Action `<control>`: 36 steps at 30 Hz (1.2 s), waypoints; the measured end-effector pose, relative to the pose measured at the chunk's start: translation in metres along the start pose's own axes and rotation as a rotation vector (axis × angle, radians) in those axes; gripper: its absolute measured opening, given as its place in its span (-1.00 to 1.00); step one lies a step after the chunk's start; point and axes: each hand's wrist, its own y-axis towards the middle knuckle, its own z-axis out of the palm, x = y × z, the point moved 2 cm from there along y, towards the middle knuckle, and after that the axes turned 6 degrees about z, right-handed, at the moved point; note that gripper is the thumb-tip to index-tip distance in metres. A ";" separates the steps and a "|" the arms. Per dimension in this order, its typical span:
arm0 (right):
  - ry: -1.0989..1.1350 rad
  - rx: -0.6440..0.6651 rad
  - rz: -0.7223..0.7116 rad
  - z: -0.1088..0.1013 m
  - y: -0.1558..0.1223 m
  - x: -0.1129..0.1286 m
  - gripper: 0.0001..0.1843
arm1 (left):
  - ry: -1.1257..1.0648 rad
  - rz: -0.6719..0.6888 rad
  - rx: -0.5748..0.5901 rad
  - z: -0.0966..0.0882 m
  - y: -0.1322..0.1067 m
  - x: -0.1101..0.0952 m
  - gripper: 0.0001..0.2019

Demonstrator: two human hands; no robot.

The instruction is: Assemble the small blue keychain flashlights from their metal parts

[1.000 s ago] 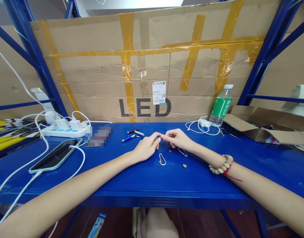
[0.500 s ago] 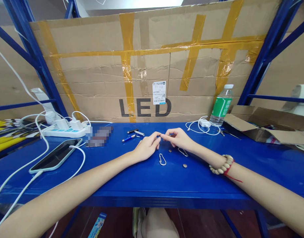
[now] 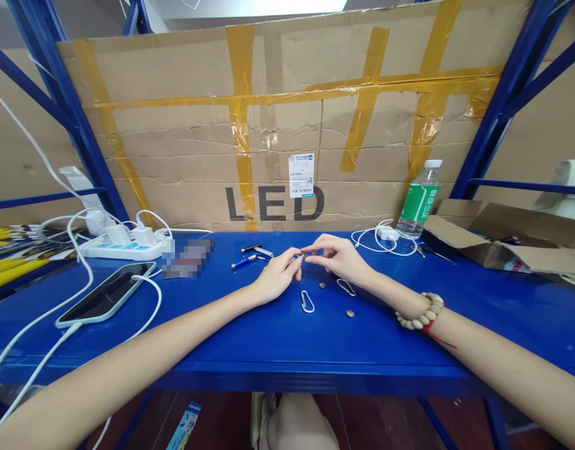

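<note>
Over the blue table (image 3: 269, 340), my left hand (image 3: 274, 276) pinches a small silvery metal piece (image 3: 302, 255); its exact kind is too small to make out. My right hand (image 3: 340, 257) meets it from the other side, thumb and forefinger closed on the same piece. Just below the hands lies a silver carabiner (image 3: 307, 302). A second carabiner (image 3: 346, 287) rests under my right wrist. Two small round metal discs (image 3: 350, 314), which look like button cells, are near the carabiners. Left of the hands lie a blue pen-shaped tube (image 3: 243, 262), a silver one (image 3: 264, 251) and a black one (image 3: 250, 248).
A phone (image 3: 108, 294) with white cables and a power strip (image 3: 125, 249) occupy the left side. At the back right stand a water bottle (image 3: 419, 200), a coiled white cable (image 3: 387, 234) and an open cardboard box (image 3: 470, 247). Tall cardboard (image 3: 184, 156) closes off the back.
My right hand has shifted slightly up, its fingers rearranged. The metal piece now shows between the fingertips, where fingers covered it before. Things on the table have stayed put.
</note>
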 end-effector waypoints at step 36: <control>-0.006 -0.016 -0.115 0.001 0.001 -0.006 -0.70 | -0.003 0.005 0.035 0.001 0.001 0.001 -0.75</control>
